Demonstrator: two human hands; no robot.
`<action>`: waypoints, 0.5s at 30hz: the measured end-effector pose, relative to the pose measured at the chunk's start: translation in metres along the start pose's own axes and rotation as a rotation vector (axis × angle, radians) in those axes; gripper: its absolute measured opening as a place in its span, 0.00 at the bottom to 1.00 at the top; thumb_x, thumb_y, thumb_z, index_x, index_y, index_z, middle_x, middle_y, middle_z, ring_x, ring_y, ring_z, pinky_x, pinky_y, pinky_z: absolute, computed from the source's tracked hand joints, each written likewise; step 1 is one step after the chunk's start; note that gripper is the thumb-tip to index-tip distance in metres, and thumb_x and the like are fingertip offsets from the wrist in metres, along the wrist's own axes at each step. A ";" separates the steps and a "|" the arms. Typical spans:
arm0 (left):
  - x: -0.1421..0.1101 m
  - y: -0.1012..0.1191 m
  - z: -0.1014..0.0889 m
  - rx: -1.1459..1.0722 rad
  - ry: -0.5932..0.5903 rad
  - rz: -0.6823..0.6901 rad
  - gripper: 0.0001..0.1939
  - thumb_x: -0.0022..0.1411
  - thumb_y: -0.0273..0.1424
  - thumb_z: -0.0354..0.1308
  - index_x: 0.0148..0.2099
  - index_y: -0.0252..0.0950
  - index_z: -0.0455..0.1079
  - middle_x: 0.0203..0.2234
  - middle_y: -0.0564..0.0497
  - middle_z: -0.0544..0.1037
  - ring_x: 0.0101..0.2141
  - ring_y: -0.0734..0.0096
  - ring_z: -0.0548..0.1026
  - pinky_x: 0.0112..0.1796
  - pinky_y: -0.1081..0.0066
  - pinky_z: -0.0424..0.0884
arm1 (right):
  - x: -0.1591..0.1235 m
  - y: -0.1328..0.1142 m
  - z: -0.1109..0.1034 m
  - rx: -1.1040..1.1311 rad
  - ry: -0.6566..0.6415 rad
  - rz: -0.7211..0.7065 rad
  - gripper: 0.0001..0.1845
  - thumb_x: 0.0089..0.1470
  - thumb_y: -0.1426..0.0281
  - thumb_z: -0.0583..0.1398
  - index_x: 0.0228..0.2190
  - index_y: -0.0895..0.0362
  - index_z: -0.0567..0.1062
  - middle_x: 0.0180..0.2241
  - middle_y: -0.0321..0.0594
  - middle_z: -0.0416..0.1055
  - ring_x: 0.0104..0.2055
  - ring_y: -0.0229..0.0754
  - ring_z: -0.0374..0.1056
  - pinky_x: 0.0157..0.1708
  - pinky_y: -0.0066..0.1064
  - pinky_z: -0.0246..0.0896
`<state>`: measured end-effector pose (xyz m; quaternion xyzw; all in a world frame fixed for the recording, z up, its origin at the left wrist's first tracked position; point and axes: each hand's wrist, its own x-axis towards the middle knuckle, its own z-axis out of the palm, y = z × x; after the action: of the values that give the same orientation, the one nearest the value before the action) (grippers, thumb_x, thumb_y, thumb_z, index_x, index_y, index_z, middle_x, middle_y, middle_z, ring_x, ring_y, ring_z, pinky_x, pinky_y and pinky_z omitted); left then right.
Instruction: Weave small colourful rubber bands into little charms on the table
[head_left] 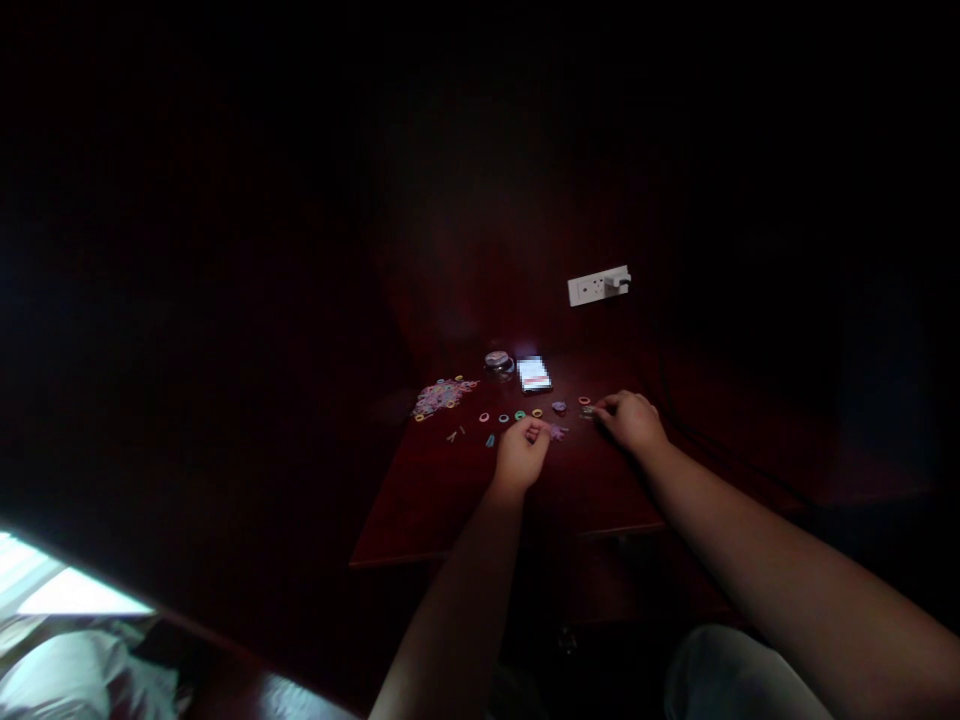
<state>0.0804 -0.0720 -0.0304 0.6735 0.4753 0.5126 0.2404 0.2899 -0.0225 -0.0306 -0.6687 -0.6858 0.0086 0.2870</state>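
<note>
My left hand (523, 455) is over the table with its fingers curled and thumb and forefinger pinched. At its fingertips lies a small cluster of purple pieces (557, 432); whether it grips one of them I cannot make out. My right hand (632, 420) is farther right, its fingertips pinched at a few small pale pieces (588, 412). Between and behind the hands are small coloured rings like hair ties: a green ring (520, 415), a yellow ring (537, 413), a pink ring (484, 417) and an orange-red ring (584, 400). A purple bunch (559, 407) sits near them.
A mixed pile of small coloured pieces (442, 397) covers the table's left side. Behind stand a round clear container (498, 364) and a lit phone (534, 373). Blue pieces (490, 440) lie left of my left hand. A wall socket (598, 286) holds a plug; the room is dark.
</note>
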 end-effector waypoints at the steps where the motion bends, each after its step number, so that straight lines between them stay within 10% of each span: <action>1: 0.000 0.000 0.000 0.001 -0.002 -0.001 0.06 0.58 0.29 0.55 0.31 0.34 0.72 0.25 0.52 0.75 0.27 0.74 0.70 0.32 0.74 0.65 | 0.000 0.000 0.000 -0.002 0.006 -0.008 0.15 0.56 0.60 0.56 0.37 0.51 0.80 0.41 0.42 0.75 0.45 0.48 0.66 0.43 0.35 0.58; 11: -0.005 0.005 0.001 -0.013 0.023 0.006 0.05 0.58 0.30 0.56 0.32 0.34 0.71 0.26 0.51 0.75 0.28 0.75 0.70 0.32 0.75 0.65 | -0.001 -0.007 0.000 -0.086 -0.109 -0.024 0.21 0.55 0.60 0.55 0.46 0.53 0.77 0.46 0.49 0.70 0.50 0.54 0.63 0.46 0.42 0.57; 15: -0.006 0.011 -0.028 0.069 -0.023 0.081 0.06 0.58 0.29 0.55 0.37 0.35 0.72 0.29 0.51 0.76 0.29 0.74 0.72 0.34 0.74 0.67 | -0.002 -0.010 0.000 -0.068 -0.109 -0.056 0.23 0.55 0.57 0.55 0.48 0.53 0.76 0.46 0.50 0.70 0.51 0.55 0.63 0.47 0.44 0.57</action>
<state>0.0587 -0.0869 -0.0142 0.7059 0.4623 0.4975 0.2014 0.2806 -0.0253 -0.0278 -0.6573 -0.7187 0.0135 0.2263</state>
